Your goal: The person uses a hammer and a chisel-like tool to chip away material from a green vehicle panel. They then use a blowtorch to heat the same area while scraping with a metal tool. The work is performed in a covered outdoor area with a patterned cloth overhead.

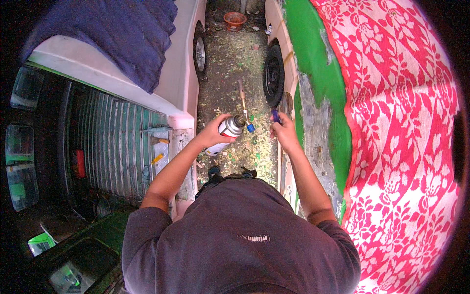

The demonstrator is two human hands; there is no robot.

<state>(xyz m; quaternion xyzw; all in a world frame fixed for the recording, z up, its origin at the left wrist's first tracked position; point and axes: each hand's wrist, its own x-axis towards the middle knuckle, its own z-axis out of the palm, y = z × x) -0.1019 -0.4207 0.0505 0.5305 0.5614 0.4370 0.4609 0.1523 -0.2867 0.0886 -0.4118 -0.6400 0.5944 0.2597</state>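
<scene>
My left hand (218, 131) is wrapped round a tilted white-and-silver gas canister (231, 128) topped with a brass blowtorch head (243, 103), which has a blue knob (250, 127) on its side and its nozzle pointing forward, away from me. It is unclear whether a flame is present. To the right of the torch, my right hand (284, 130) is closed on a small purple object (275, 115), apparently a lighter, held a short way from the knob.
Two pale vehicle bodies flank a littered narrow floor (230, 59), with wheels (273, 76) beside it. A blue cloth (117, 34) and a red-white patterned cloth (391, 147) drape them. An orange basin (235, 19) lies ahead. Yellow-handled tools (157, 158) rest at left.
</scene>
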